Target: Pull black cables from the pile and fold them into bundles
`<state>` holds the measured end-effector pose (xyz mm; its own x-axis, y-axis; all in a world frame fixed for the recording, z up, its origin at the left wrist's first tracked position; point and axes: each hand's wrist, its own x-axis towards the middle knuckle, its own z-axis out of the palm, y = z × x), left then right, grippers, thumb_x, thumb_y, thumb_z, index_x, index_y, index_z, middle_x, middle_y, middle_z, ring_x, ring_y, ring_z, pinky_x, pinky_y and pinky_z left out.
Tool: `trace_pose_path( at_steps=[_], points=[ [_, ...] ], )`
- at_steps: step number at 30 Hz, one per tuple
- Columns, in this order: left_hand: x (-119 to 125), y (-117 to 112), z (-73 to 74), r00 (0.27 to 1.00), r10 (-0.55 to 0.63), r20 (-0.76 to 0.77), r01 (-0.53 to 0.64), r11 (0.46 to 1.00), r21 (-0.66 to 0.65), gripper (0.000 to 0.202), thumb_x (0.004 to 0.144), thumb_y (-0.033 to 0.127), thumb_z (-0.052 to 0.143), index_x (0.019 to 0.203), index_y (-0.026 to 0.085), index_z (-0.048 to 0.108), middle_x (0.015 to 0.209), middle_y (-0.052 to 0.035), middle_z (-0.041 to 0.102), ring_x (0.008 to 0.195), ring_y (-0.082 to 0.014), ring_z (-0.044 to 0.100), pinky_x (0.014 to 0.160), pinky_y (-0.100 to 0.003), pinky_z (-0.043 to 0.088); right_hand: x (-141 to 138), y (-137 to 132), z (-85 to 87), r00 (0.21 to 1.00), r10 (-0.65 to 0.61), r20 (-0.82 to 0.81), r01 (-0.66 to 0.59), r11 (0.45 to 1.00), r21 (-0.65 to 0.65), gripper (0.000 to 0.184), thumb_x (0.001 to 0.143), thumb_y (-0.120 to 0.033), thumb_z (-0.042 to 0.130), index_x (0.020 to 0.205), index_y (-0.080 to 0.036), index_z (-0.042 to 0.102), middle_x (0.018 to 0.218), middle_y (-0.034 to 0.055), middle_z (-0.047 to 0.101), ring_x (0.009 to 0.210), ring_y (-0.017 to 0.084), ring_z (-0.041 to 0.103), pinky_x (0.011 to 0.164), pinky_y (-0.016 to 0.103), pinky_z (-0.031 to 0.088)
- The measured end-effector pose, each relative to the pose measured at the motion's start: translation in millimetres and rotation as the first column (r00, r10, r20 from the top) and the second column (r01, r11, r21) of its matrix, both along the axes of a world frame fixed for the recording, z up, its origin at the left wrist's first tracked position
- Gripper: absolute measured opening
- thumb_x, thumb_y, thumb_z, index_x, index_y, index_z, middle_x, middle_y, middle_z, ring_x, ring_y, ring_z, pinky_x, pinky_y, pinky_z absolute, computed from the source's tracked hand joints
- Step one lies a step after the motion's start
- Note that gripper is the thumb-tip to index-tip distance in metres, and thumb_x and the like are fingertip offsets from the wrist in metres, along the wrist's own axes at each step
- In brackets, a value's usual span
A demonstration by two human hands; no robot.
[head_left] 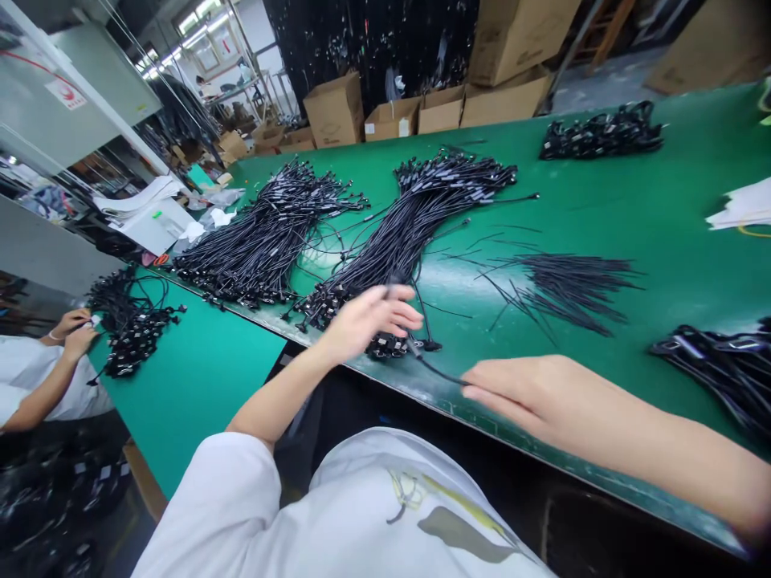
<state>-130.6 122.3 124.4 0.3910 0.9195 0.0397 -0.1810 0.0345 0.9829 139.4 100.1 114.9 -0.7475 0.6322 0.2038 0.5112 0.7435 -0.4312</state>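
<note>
My left hand [369,321] hovers, blurred, over the near end of a long bundle of black cables [422,217] on the green work mat [608,241]. Its fingers are slightly spread. A single black cable [437,367] runs from beneath those fingers to my right hand [518,393], whose fingertips close on it near the mat's front edge. Black connectors [385,347] lie just below my left hand. A second bundle [265,233] lies to the left, and a fan of loose cable ends [566,289] lies to the right.
A co-worker's hands [75,333] work beside another cable heap [136,329] on a lower green table [186,393] at the left. More coiled cables [602,132] [716,369] lie on the mat. White papers [744,205] sit at the right edge, and cardboard boxes [334,111] stand beyond the far edge.
</note>
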Motion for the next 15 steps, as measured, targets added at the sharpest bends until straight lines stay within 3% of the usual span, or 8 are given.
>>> trace_pose_path(
  at_steps=[2,3,5,7,9,11,13,15],
  points=[
    [15.0,-12.4,-8.5,0.963,-0.18,-0.202,0.198,0.978,0.072,0.031,0.089,0.042,0.061,0.102,0.014,0.067,0.079,-0.0035,0.065,0.079,-0.0137,0.062,0.079,-0.025,0.047,-14.0,1.6,13.6,0.997,0.028,-0.069,-0.032,0.998,-0.054,0.042,0.099,-0.041,0.039,0.071,-0.021,0.063,0.064,0.0003,0.062,0.053,0.012,0.055,0.051,0.025,0.038],
    [20.0,-18.0,-11.0,0.94,-0.243,-0.241,0.268,0.96,0.08,0.032,0.091,0.044,0.058,0.099,0.014,0.067,0.076,-0.0033,0.065,0.078,-0.0141,0.061,0.081,-0.027,0.047,-18.8,5.2,17.9,0.99,-0.032,-0.134,0.024,0.998,-0.059,0.04,0.097,-0.043,0.043,0.071,-0.02,0.062,0.063,0.0003,0.06,0.054,0.012,0.052,0.052,0.025,0.037],
    [25.2,-25.2,-13.4,0.942,-0.293,-0.166,0.307,0.95,0.062,0.034,0.093,0.046,0.053,0.096,0.014,0.064,0.064,0.0006,0.057,0.064,-0.0119,0.056,0.074,-0.027,0.047,-25.8,14.5,17.6,0.918,-0.23,-0.325,0.214,0.973,-0.083,0.033,0.09,-0.05,0.056,0.079,-0.02,0.063,0.071,0.0016,0.06,0.064,0.013,0.054,0.06,0.026,0.041],
    [26.8,-26.1,-14.4,0.963,-0.267,0.036,0.267,0.964,0.014,0.034,0.092,0.048,0.054,0.092,0.015,0.059,0.054,0.0062,0.044,0.05,-0.0086,0.044,0.062,-0.025,0.045,-33.4,20.7,6.0,0.79,-0.346,-0.506,0.266,0.937,-0.225,0.039,0.081,-0.057,0.065,0.092,-0.02,0.062,0.087,0.0044,0.062,0.081,0.017,0.057,0.073,0.029,0.047],
    [28.9,-23.2,-17.2,0.962,-0.201,0.186,0.214,0.975,-0.055,0.035,0.088,0.05,0.06,0.087,0.015,0.056,0.052,0.0079,0.039,0.046,-0.0075,0.039,0.058,-0.025,0.043,-44.0,20.3,-11.3,0.681,-0.411,-0.606,0.118,0.878,-0.463,0.044,0.081,-0.062,0.063,0.093,-0.019,0.058,0.084,0.0041,0.06,0.081,0.017,0.057,0.074,0.032,0.05],
    [34.6,-20.9,-24.6,0.966,-0.148,0.213,0.177,0.976,-0.124,0.04,0.084,0.054,0.063,0.081,0.015,0.055,0.056,0.0043,0.047,0.053,-0.0099,0.049,0.066,-0.028,0.046,-55.9,14.5,-25.8,0.547,-0.537,-0.643,-0.051,0.745,-0.665,0.044,0.085,-0.063,0.056,0.08,-0.019,0.053,0.061,-0.003,0.046,0.056,0.011,0.047,0.056,0.026,0.046],
    [44.0,-22.2,-37.8,0.982,-0.089,0.165,0.119,0.977,-0.179,0.046,0.082,0.06,0.062,0.077,0.015,0.054,0.064,-0.0007,0.055,0.068,-0.0143,0.058,0.076,-0.031,0.047,-66.3,7.1,-32.5,0.353,-0.69,-0.632,-0.111,0.64,-0.76,0.045,0.087,-0.06,0.057,0.07,-0.019,0.049,0.052,-0.008,0.026,0.044,0.006,0.027,0.044,0.02,0.035],
    [54.6,-27.0,-54.4,0.993,0.011,0.117,0.011,0.984,-0.178,0.05,0.083,0.064,0.057,0.075,0.016,0.051,0.064,0.0001,0.052,0.071,-0.0145,0.058,0.077,-0.03,0.046,-74.2,1.2,-32.7,0.198,-0.761,-0.618,-0.151,0.6,-0.786,0.046,0.082,-0.057,0.065,0.067,-0.018,0.047,0.055,-0.0073,0.027,0.045,0.005,0.028,0.041,0.018,0.032]
  ],
)
